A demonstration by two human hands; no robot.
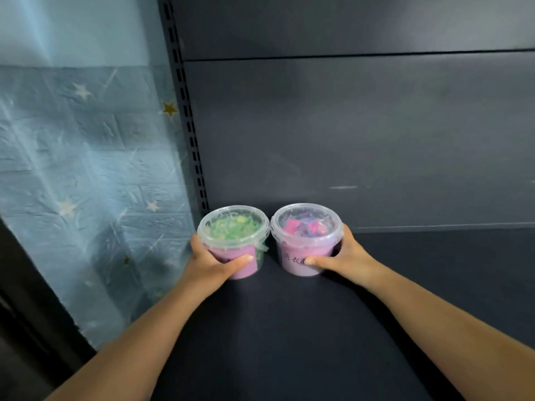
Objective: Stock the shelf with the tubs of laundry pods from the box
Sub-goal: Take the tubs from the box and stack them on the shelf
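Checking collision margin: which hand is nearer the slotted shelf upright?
Left. The left hand grips the green-pod tub just in front of the base of the upright; the right hand grips the pink-pod tub farther right, beyond both tubs.

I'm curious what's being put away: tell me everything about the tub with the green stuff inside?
The green tub is a round clear plastic pot with a see-through lid, green pods showing through and a pink label on its side. It stands upright near the back left corner of the dark shelf. The left hand grips its side, thumb across the label, and its rim seems to touch the neighbouring pink-filled tub.
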